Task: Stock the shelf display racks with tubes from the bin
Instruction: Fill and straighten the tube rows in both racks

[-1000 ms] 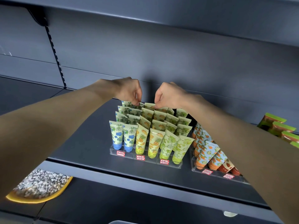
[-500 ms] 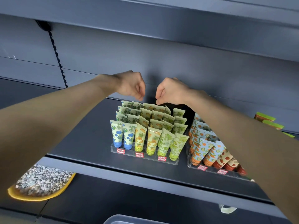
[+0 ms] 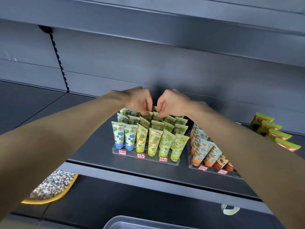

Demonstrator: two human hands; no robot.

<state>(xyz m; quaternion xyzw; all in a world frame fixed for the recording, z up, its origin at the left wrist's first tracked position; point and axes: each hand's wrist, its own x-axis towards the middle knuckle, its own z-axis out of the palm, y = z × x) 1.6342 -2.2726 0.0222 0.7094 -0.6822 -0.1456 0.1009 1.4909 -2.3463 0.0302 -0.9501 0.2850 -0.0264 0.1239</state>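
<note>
1. Tubes (image 3: 154, 141) are standing upright in the clear rack (image 3: 151, 158).
2. Left hand (image 3: 140, 101) and right hand (image 3: 171, 104) are each pinching a back-row tube top (fingertips partly hidden).
3. A sideways tug is risking toppling tightly packed neighbours.

Front-left tubes (image 3: 119, 136) pale cream, blue flower print, blue caps. Yellow tubes (image 3: 154, 141) with orange pineapple-and-fruit print. Green tubes (image 3: 179, 146) with green grape pattern. Next rack: light-blue tubes (image 3: 200, 149) with orange fruit print, orange caps; red-capped tubes (image 3: 221, 162) white with red strawberry print. Price tags (image 3: 122, 152) red and white. Shelf (image 3: 92, 152) dark slate grey. Mat (image 3: 52, 184) grey-white pebble pattern, yellow rim.
</note>
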